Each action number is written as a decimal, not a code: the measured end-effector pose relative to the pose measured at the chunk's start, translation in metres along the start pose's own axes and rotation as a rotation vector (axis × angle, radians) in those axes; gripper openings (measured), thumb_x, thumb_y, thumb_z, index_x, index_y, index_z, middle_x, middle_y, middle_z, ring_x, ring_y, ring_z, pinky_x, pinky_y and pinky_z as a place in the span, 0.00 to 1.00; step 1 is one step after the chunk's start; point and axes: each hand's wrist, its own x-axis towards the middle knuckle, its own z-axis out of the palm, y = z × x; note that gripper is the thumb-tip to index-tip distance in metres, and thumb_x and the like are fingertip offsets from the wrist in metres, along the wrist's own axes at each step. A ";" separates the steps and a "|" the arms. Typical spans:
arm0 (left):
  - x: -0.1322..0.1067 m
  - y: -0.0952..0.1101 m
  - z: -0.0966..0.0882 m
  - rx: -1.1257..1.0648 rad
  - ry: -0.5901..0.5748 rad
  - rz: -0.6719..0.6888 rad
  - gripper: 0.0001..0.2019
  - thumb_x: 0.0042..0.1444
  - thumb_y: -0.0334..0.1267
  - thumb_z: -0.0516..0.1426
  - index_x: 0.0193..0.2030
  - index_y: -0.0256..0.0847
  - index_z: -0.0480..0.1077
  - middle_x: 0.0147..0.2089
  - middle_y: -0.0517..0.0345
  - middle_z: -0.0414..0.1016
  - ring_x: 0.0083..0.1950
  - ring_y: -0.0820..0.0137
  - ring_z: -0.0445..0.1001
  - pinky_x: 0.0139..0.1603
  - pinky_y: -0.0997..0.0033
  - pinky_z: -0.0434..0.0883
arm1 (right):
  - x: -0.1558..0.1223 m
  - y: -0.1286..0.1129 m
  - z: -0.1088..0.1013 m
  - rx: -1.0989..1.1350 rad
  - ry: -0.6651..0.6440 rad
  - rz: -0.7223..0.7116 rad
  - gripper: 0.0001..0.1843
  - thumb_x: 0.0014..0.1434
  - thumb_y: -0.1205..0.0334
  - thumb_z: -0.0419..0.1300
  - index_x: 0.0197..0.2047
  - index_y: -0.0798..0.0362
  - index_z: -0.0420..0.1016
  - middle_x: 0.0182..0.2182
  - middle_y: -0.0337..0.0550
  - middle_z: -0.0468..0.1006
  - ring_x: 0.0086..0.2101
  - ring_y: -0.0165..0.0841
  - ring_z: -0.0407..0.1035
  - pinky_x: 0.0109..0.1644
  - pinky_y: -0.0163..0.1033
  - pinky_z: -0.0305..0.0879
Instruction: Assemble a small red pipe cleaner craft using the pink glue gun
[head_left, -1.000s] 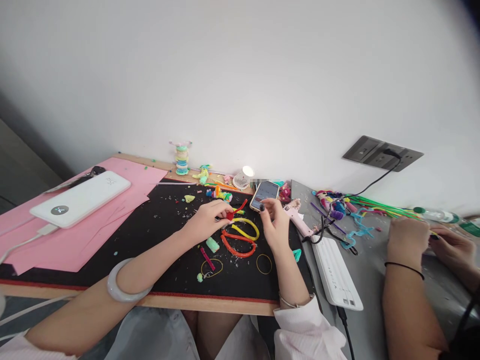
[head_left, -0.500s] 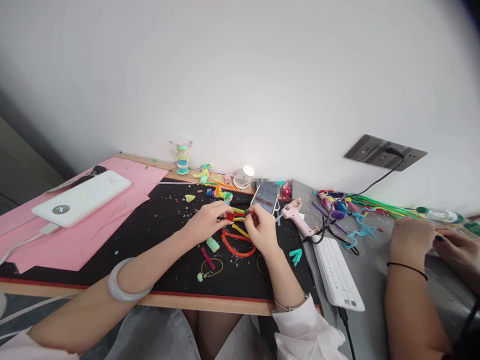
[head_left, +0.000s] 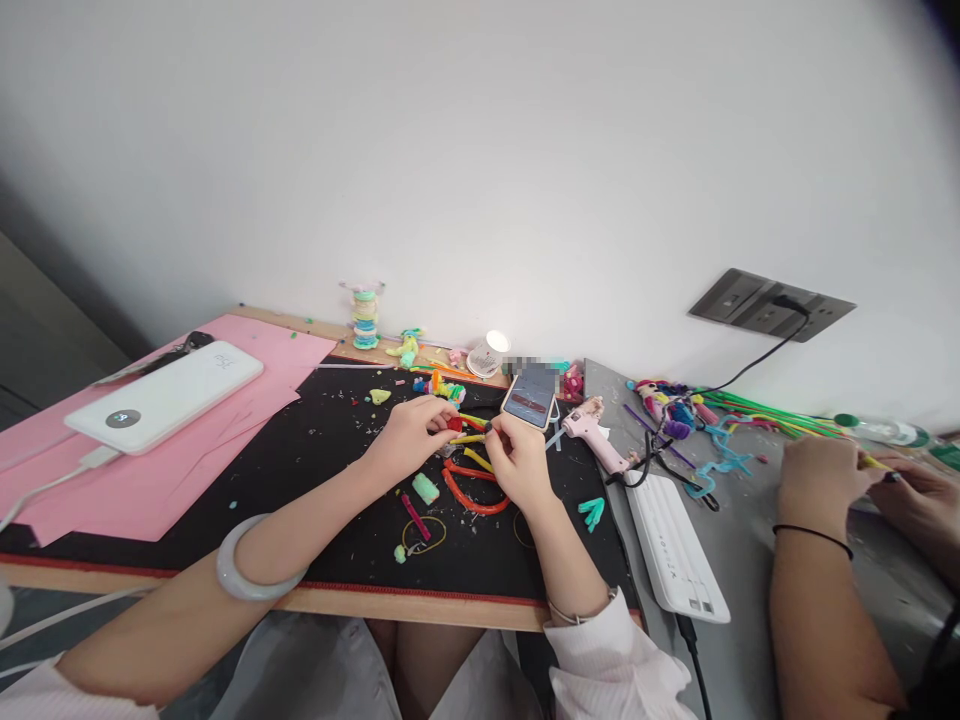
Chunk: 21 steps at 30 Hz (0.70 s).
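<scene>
My left hand [head_left: 417,434] pinches a small red fuzzy piece [head_left: 454,424], perhaps pipe cleaner, between thumb and fingertips. To its right my right hand [head_left: 523,455] is closed, thumb against finger; whatever lies between those fingertips is too small to make out. Yellow strips [head_left: 478,459] lie between and below the hands. Under them rests a loop of orange-red pipe cleaner [head_left: 475,507] on the black mat [head_left: 330,520]. A mint-green fuzzy piece [head_left: 425,488] and a magenta stick [head_left: 415,517] are close to my left wrist.
Behind my right hand lies a phone [head_left: 531,395], with a paper cup [head_left: 489,354] near the wall. A pink glue gun [head_left: 596,437] and a white power bank [head_left: 675,545] lie to the right. Further right are a co-worker's hands [head_left: 825,470]. Another power bank [head_left: 165,397] sits on pink paper [head_left: 150,510].
The red strip that stretched between both hands now shows as a small bunch at my left fingertips. My hands have shifted slightly apart.
</scene>
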 end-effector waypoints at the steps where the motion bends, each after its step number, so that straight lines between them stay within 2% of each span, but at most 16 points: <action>1: 0.000 0.000 0.000 0.002 0.008 -0.007 0.07 0.48 0.38 0.59 0.35 0.39 0.69 0.33 0.57 0.71 0.33 0.70 0.72 0.35 0.69 0.74 | 0.000 0.000 0.000 0.004 -0.007 0.002 0.10 0.57 0.67 0.47 0.24 0.53 0.59 0.19 0.34 0.58 0.21 0.27 0.54 0.28 0.33 0.49; 16: 0.000 -0.001 0.002 -0.006 0.095 -0.121 0.10 0.45 0.41 0.61 0.33 0.38 0.70 0.31 0.55 0.74 0.32 0.69 0.74 0.34 0.68 0.75 | -0.001 0.000 0.005 0.022 -0.127 -0.006 0.10 0.57 0.68 0.47 0.24 0.53 0.60 0.18 0.34 0.58 0.21 0.27 0.54 0.26 0.32 0.48; 21: 0.000 -0.002 0.003 -0.021 0.092 -0.151 0.11 0.44 0.40 0.61 0.33 0.37 0.70 0.31 0.55 0.74 0.32 0.69 0.74 0.35 0.67 0.75 | -0.001 0.000 0.006 0.032 -0.157 0.001 0.10 0.57 0.69 0.47 0.24 0.53 0.60 0.18 0.34 0.59 0.21 0.27 0.54 0.26 0.32 0.47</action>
